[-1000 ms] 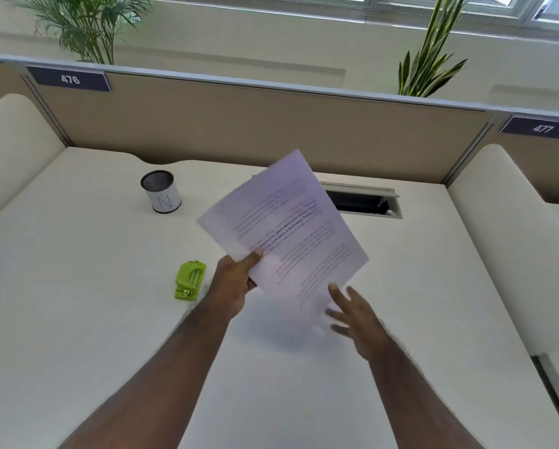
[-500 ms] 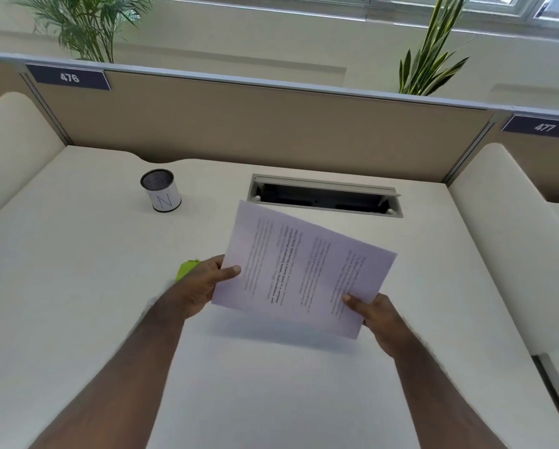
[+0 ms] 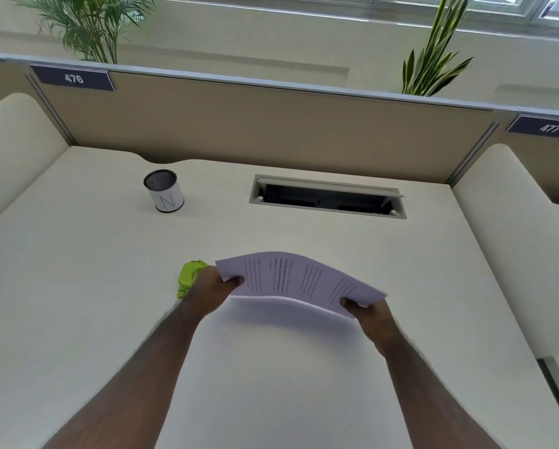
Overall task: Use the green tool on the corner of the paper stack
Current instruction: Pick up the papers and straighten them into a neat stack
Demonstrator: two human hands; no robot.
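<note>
While my left hand (image 3: 211, 291) pinches one end of the paper stack (image 3: 299, 281) and my right hand (image 3: 367, 314) the other, sheets bowed upward above the desk (image 3: 77, 286), green tool (image 3: 189, 280) lying just behind my left hand, cup (image 3: 164, 195) further back

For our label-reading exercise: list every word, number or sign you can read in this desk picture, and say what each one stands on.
"476": dark left nameplate on the partition.
"477": dark right nameplate on the partition.
"N": handwritten on the white cup on the desk.
Printed lines on the paper stack, held by left hand and right hand: too small and blurred to read.
</note>
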